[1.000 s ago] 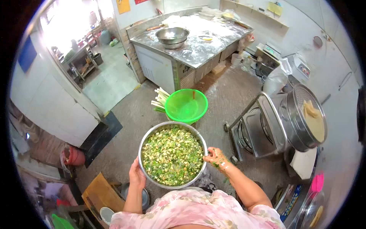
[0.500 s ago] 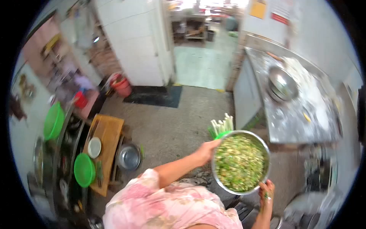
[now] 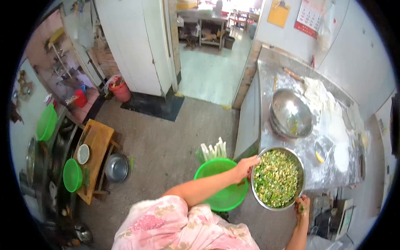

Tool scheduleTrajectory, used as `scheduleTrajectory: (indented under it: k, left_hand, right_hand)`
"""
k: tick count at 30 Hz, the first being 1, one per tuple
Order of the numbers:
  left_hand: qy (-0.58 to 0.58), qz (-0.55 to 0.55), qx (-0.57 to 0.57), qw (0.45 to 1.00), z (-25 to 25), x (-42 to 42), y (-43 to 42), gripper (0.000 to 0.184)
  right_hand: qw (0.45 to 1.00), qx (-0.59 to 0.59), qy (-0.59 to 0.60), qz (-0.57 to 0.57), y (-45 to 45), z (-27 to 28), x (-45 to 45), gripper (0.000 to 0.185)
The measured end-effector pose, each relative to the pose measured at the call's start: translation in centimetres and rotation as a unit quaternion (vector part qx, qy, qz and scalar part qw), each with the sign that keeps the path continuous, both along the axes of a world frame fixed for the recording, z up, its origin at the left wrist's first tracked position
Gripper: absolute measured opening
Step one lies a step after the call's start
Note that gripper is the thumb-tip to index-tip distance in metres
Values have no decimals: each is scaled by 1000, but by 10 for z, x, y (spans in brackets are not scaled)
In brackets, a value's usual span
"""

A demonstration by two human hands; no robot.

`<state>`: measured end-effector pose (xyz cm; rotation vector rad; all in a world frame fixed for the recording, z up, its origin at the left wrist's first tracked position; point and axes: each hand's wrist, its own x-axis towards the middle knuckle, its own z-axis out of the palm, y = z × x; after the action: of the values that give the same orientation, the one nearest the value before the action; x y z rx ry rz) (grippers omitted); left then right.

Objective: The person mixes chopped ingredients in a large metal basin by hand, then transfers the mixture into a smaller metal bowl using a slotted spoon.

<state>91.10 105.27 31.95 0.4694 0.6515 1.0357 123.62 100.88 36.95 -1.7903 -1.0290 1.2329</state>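
Now the filled bowl nears the counter

The bare left hand grips with its forearm stretched diagonally across the front; the bare right hand, flecked with green, grips lower down, its forearm rising steeply.

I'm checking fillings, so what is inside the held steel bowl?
Chopped greens with small pale pieces are heaped in the steel bowl; they hide its bottom.
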Motion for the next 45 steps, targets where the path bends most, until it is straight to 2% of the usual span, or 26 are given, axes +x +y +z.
scheduleTrajectory:
  k: [2, 3, 6, 7, 9, 11, 12, 14, 17, 20, 22, 23, 25, 28, 29, 30, 31, 33, 34, 36, 38, 40, 42, 45]
  left_hand:
    - [-17, 5, -9, 1000, -12, 5, -4, 45]
    - [-23, 8, -14, 1000, -8, 4, -4, 50]
    - [1, 29, -12, 1000, 3, -5, -12, 59]
    - [-1, 34, -7, 999, 1, -6, -14, 60]
    - [-12, 18, 5, 1000, -4, -8, -21, 61]
    - [92, -29, 9, 995, 5, -25, -31, 60]
    - [143, -54, 13, 988, 8, -35, -36, 59]
    - [191, -6, 10, 982, 1, -53, -53, 61]
    - [238, 58, 8, 970, -17, -96, -93, 59]
    - [341, 113, -15, 933, -68, -152, -151, 61]
    - [386, 179, -52, 904, -103, -189, -212, 61]
    - [412, 216, -77, 882, -118, -202, -245, 61]
    - [418, 222, -148, 868, -138, -237, -315, 62]
    - [421, 304, -268, 811, -186, -277, -448, 63]
    - [410, 343, -311, 786, -203, -285, -490, 62]
    - [386, 363, -386, 755, -180, -289, -527, 61]
    - [430, 345, -460, 695, -246, -294, -590, 62]
    - [443, 337, -537, 634, -321, -284, -708, 61]
    - [365, 357, -656, 555, -204, -293, -687, 58]
    - [263, 507, -642, 512, -227, -275, -749, 55]
    - [141, 548, -668, 483, -170, -280, -750, 53]
    - [233, 604, -638, 417, -309, -245, -821, 53]
    - [128, 581, -630, 499, -263, -246, -787, 54]
    - [144, 573, -580, 561, -269, -238, -742, 55]
  right_hand:
    - [998, -32, -52, 7, -1, -5, 4, 24]
    - [999, -33, -32, 2, 1, 16, -9, 26]
    - [999, -43, -22, 8, 13, 9, -3, 27]
    - [996, -63, -67, 15, 12, 23, -12, 20]
    - [987, -48, -113, 102, 9, 40, -2, 16]
    - [966, -14, -190, 174, 24, 21, 29, 21]
    - [965, 29, -194, 173, 27, 30, 24, 21]
    - [958, 119, -202, 166, 31, 59, 9, 21]
    - [967, 133, -127, 177, 40, 78, -17, 20]
    - [968, 144, -65, 195, 17, 110, -88, 18]
    - [968, 134, -11, 214, 2, 107, -139, 18]
    - [952, 137, 6, 272, -1, 101, -159, 19]
    - [943, 114, -3, 313, -14, 79, -210, 18]
    - [931, 64, 44, 355, -47, 36, -290, 17]
    - [918, 26, 27, 395, -52, 31, -318, 19]
    - [901, -12, 11, 433, -64, 27, -347, 20]
    - [885, -15, 22, 464, -77, 20, -376, 19]
    - [855, -20, 31, 518, -94, 8, -425, 19]
    - [839, -19, 26, 543, -100, 2, -447, 20]
    - [813, -33, 21, 581, -111, -2, -479, 21]
    - [793, -57, 19, 606, -127, -4, -525, 20]
    - [778, -72, 8, 624, -136, -10, -561, 15]
    - [758, -97, -7, 646, -145, -16, -595, 13]
    - [731, -124, -7, 671, -151, -27, -641, 13]
